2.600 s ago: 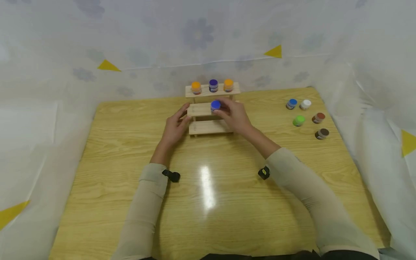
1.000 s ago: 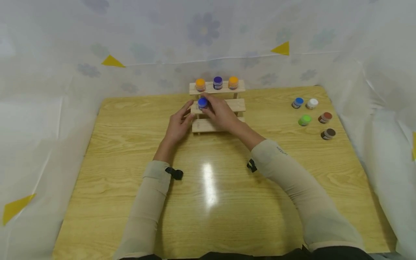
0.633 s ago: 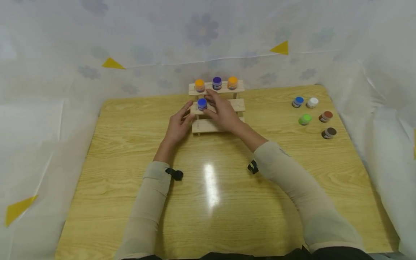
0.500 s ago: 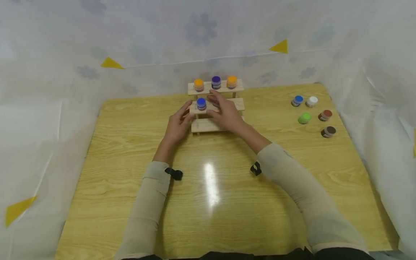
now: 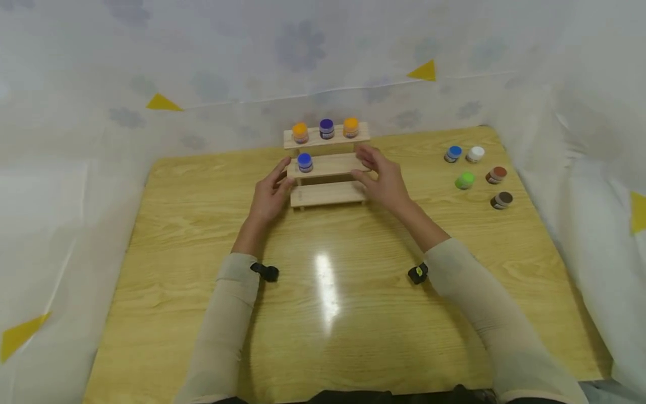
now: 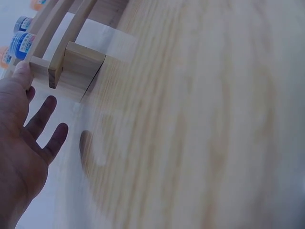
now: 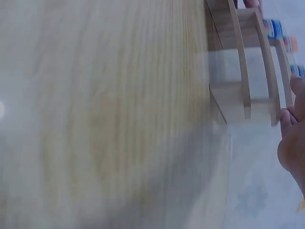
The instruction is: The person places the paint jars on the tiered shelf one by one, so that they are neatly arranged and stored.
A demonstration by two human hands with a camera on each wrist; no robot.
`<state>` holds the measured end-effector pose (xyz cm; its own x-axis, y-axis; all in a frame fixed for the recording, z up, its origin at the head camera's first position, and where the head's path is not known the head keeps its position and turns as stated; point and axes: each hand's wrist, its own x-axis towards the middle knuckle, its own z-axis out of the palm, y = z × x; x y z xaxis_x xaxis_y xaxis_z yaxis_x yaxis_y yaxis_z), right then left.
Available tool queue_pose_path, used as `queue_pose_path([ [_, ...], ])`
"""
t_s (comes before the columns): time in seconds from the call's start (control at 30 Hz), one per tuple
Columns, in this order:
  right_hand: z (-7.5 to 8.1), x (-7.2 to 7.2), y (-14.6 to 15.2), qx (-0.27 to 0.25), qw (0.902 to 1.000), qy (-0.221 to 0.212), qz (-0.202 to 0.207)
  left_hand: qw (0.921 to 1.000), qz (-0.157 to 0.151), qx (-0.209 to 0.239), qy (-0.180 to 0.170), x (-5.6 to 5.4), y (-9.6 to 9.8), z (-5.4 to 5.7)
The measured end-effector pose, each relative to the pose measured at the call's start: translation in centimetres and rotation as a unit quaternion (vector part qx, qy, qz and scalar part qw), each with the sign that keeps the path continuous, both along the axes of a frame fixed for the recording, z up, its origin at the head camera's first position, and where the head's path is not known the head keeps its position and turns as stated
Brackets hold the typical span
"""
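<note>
A three-tier wooden stand (image 5: 328, 193) sits at the back of the table. On the left of its middle tier stands a blue-lidded paint jar (image 5: 304, 162), also seen in the left wrist view as a blue jar (image 6: 22, 45). My left hand (image 5: 268, 196) is at the stand's left end, its thumb against the end of a tier and its other fingers loosely extended. At the right end of the middle tier is my right hand (image 5: 386, 178), fingers spread and holding no jar; its fingertips are right at the tier's edge.
On the top tier are an orange jar (image 5: 300, 133), a purple-lidded jar (image 5: 326, 129) and another orange jar (image 5: 350, 127). Loose at the right stand a blue jar (image 5: 453, 154), white jar (image 5: 475, 154), green jar (image 5: 465, 180), reddish-brown jar (image 5: 497, 174) and dark-brown jar (image 5: 502, 200).
My right hand slid the blue-lidded jar leftward along the middle tier, released it, then moved right to the tier's far end. My left hand stayed at the stand's left end.
</note>
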<state>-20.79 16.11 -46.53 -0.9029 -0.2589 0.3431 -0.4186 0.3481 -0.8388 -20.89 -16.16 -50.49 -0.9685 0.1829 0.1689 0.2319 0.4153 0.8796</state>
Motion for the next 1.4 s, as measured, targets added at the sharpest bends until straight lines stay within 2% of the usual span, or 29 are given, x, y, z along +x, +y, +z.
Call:
queue_pose_path([
  [0.17, -1.1, 0.6, 2.3, -0.047, 0.9972, 0.006, -0.058, 1.0, 0.008, -0.001, 0.0, 0.2, -0.8, 0.1],
  [0.27, -2.1, 1.0, 3.5, -0.055, 0.9953, 0.001, -0.079, 0.9999, 0.013, -0.002, 0.007, 0.4, -1.3, 0.0],
  [0.57, -3.5, 2.9, 7.9, -0.035, 0.9865, -0.091, -0.132, 0.9997, 0.008, 0.019, 0.009, 1.0, -1.4, -0.1],
  [0.67, -3.4, 3.2, 9.2, -0.037, 0.9825, -0.112, -0.144, 0.9998, 0.011, 0.009, 0.015, 1.0, -1.5, -0.2],
  [0.87, -1.9, 4.3, 11.4, -0.073, 0.9714, -0.156, -0.164, 0.9996, 0.007, -0.002, 0.028, 0.8, -1.4, -0.6],
  [0.93, -2.0, 4.6, 12.4, -0.081, 0.9686, -0.16, -0.172, 0.9996, 0.003, -0.005, 0.029, 0.8, -1.2, -0.5],
  [1.13, -4.1, 5.2, 16.1, -0.102, 0.9619, -0.168, -0.19, 0.9996, -0.007, -0.011, 0.024, 0.8, -0.7, -0.4],
  [1.3, -4.4, 5.7, 17.6, -0.12, 0.9507, -0.181, -0.221, 0.9995, -0.006, -0.016, 0.027, 0.4, -0.7, -0.5],
  [1.4, -4.6, 5.7, 18.1, -0.148, 0.9435, -0.161, -0.248, 0.9994, -0.005, -0.017, 0.03, 0.1, -0.7, -0.6],
])
